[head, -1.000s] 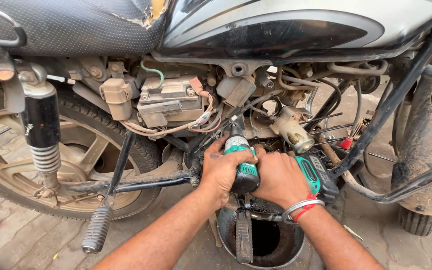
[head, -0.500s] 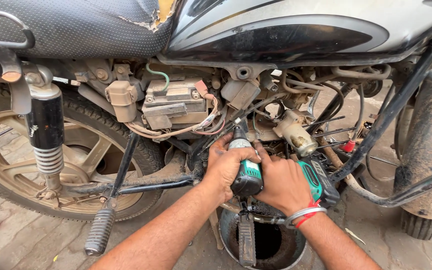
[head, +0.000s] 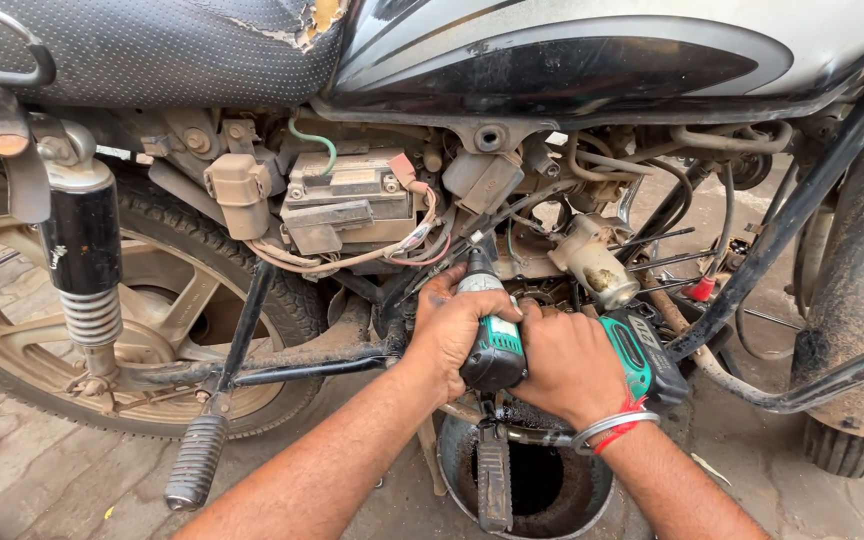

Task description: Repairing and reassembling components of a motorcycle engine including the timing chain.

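A: From the head view, we have both hands on the green and black power driver (head: 497, 340). Our left hand (head: 452, 335) is wrapped round its nose, fingers closed on the body, and our right hand (head: 567, 365) is closed round the handle, near the battery base (head: 652, 360).

B: And the driver's tip points up into the motorcycle frame (head: 252, 365), just below the battery box (head: 347, 205). We cannot see the bit meeting any fastener; our left hand and the wiring hide it.

A: That worries us. If the bit is seated crooked, we judge it could slip off and round the head.

B: The loose wires (head: 372, 255) hang close beside the nose too. A spinning bit could snag one and tear it.

A: Our left fingers (head: 437, 290) sit right by the turning end, so a kick could pinch them against the frame.

B: And the drain pan (head: 592, 500) lies on the ground under our wrists, with the footrest (head: 192, 460) to the left. A dropped fastener could fall into the pan.
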